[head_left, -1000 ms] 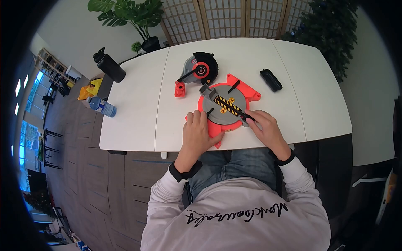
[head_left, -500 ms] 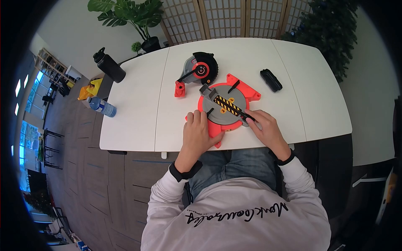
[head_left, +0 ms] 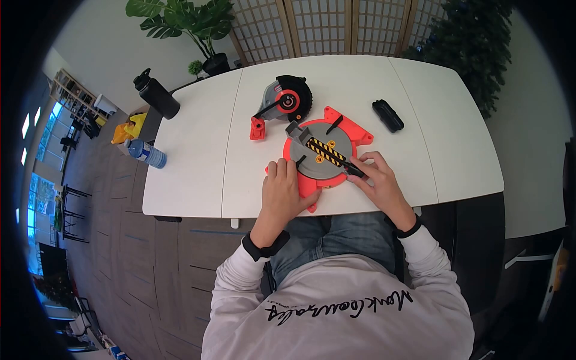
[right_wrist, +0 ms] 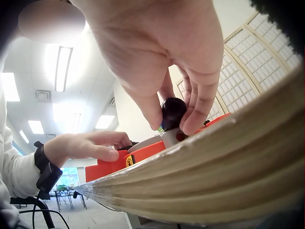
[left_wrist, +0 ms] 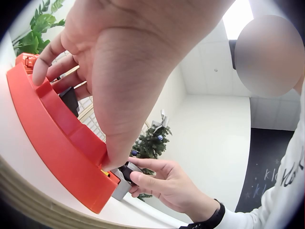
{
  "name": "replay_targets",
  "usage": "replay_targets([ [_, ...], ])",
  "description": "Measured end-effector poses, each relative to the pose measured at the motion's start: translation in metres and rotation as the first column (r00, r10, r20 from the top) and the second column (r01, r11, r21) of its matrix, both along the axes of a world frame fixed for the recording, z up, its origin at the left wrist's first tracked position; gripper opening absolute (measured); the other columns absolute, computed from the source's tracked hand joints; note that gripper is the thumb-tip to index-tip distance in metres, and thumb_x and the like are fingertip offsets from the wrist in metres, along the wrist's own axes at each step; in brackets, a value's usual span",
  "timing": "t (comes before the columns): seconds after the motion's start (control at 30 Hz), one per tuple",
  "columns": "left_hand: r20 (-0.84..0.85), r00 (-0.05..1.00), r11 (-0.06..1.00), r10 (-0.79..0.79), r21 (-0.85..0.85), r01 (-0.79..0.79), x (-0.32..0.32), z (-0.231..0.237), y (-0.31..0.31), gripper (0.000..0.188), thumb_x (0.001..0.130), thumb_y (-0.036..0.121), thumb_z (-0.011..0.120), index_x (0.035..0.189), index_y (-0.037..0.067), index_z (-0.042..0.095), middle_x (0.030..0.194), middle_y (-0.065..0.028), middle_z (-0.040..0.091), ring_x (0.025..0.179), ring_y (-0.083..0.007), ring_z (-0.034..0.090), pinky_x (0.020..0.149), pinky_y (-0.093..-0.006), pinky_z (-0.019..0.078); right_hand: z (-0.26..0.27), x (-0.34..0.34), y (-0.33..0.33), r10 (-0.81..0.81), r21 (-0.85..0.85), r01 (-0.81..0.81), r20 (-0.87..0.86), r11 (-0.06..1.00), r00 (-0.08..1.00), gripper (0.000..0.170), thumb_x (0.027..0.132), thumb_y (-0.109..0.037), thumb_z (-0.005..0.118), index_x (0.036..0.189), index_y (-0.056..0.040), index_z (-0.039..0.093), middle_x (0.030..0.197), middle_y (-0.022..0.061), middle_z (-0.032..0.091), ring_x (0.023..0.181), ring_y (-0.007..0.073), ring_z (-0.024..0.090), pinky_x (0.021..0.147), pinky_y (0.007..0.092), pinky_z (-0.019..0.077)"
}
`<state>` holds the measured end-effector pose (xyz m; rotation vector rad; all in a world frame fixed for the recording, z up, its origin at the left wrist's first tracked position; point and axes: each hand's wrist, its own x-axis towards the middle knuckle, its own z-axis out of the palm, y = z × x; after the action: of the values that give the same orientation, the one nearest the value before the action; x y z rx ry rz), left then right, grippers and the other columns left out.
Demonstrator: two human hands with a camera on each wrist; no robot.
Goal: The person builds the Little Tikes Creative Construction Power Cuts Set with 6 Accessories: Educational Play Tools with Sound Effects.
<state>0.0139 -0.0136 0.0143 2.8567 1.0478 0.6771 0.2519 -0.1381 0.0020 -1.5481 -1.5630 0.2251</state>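
Observation:
A toy miter saw base, red with a grey round turntable and a black-and-yellow striped slot, lies on the table in front of the person. My left hand grips its red left side, fingers over the top and thumb at the near edge. At the turntable's near right, my right hand pinches a black knob handle between thumb and fingers. Behind the base stands the toy saw head, grey and red with a black blade guard.
A black case lies to the right on the white table. At the left are a black flask and a clear water bottle. The table's front edge runs just before the person's lap.
My right hand's fingers have shifted on the black handle, with the index finger now more bent and raised. My left hand and the base stay where they were.

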Motion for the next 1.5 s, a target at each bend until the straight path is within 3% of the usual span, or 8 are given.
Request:
replay_targets([
  [0.13,-0.001,1.0,1.0,0.0,-0.001,0.0,0.0,0.0,0.0,0.074,0.069,0.049,0.089,0.109,-0.004,0.057,0.103,-0.0166,0.055,0.101,-0.0331,0.055,0.072,-0.0405,0.0559,0.004,-0.001,-0.001,-0.017,-0.061,0.017,0.008,0.998,1.0,0.044,0.09,-0.009,0.082,0.132,-0.002,0.071,0.114,0.0119,0.062,0.088,0.0254,0.074,0.075,0.0366,0.0609],
  [0.43,-0.001,1.0,1.0,0.004,-0.01,-0.004,0.0,0.0,0.0,0.074,0.069,0.05,0.089,0.108,-0.004,0.057,0.103,-0.0166,0.055,0.101,-0.0334,0.055,0.072,-0.0406,0.0564,0.01,0.001,-0.002,-0.007,-0.003,0.007,-0.015,1.0,1.0,0.033,0.092,-0.01,0.08,0.122,0.0018,0.071,0.112,0.0154,0.071,0.088,0.0297,0.075,0.076,0.0353,0.0624],
  [0.73,-0.01,1.0,1.0,0.009,-0.013,-0.01,0.001,-0.001,0.0,0.075,0.069,0.051,0.089,0.109,-0.004,0.057,0.105,-0.0168,0.056,0.101,-0.0333,0.055,0.073,-0.0405,0.0565,0.003,-0.001,-0.001,-0.045,0.043,0.047,-0.039,0.998,0.998,0.028,0.094,-0.005,0.077,0.12,0.0056,0.073,0.114,0.0159,0.069,0.085,0.0256,0.074,0.078,0.0345,0.0599],
  [0.83,-0.01,1.0,1.0,0.011,-0.01,-0.011,0.001,-0.001,0.0,0.076,0.069,0.051,0.09,0.109,-0.004,0.057,0.104,-0.0169,0.056,0.101,-0.0333,0.055,0.074,-0.0407,0.0562,0.003,0.001,0.0,-0.051,0.038,0.049,0.031,0.998,0.998,0.03,0.094,-0.011,0.078,0.121,0.0015,0.074,0.107,0.0148,0.07,0.083,0.0305,0.072,0.074,0.0383,0.059],
  [1.0,-0.007,1.0,1.0,-0.017,-0.009,0.017,-0.002,0.002,0.001,0.078,0.069,0.054,0.09,0.109,-0.005,0.058,0.102,-0.0173,0.056,0.099,-0.0337,0.055,0.076,-0.0417,0.0546,0.006,-0.001,0.001,-0.045,0.082,0.042,0.037,0.996,0.998,0.027,0.095,-0.009,0.075,0.121,-0.002,0.076,0.101,0.0144,0.07,0.082,0.031,0.071,0.073,0.0383,0.0574],
  [1.1,0.042,0.998,0.997,-0.051,-0.049,0.053,-0.004,0.007,0.004,0.066,0.08,0.046,0.087,0.107,-0.006,0.057,0.1,-0.0201,0.055,0.094,-0.0366,0.052,0.081,-0.0444,0.0493,0.004,0.002,0.001,-0.04,0.116,0.03,0.085,0.993,0.996,0.027,0.095,-0.008,0.075,0.122,-0.0023,0.075,0.099,0.014,0.071,0.082,0.0309,0.071,0.074,0.0378,0.0577],
  [1.3,0.149,0.988,0.997,-0.04,-0.061,0.05,-0.001,-0.005,0.018,0.029,0.093,0.014,0.075,0.11,-0.003,0.059,0.101,-0.0184,0.057,0.094,-0.0382,0.055,0.081,-0.0471,0.0481,-0.001,0.001,0.001,-0.044,0.1,0.04,0.032,0.994,0.999,0.034,0.091,-0.01,0.08,0.123,0.0014,0.074,0.109,0.0143,0.07,0.084,0.0291,0.072,0.075,0.0375,0.0584],
  [1.5,0.23,0.972,0.993,-0.035,-0.105,0.061,0.006,-0.008,0.016,0.015,0.1,0.008,0.065,0.104,-0.002,0.055,0.1,-0.0211,0.054,0.093,-0.0417,0.056,0.082,-0.0497,0.0483,0.001,0.001,-0.003,-0.035,0.03,0.035,0.009,0.999,0.999,0.04,0.089,-0.012,0.083,0.124,0.0028,0.073,0.107,0.0134,0.066,0.087,0.0283,0.071,0.075,0.0372,0.0582],
])
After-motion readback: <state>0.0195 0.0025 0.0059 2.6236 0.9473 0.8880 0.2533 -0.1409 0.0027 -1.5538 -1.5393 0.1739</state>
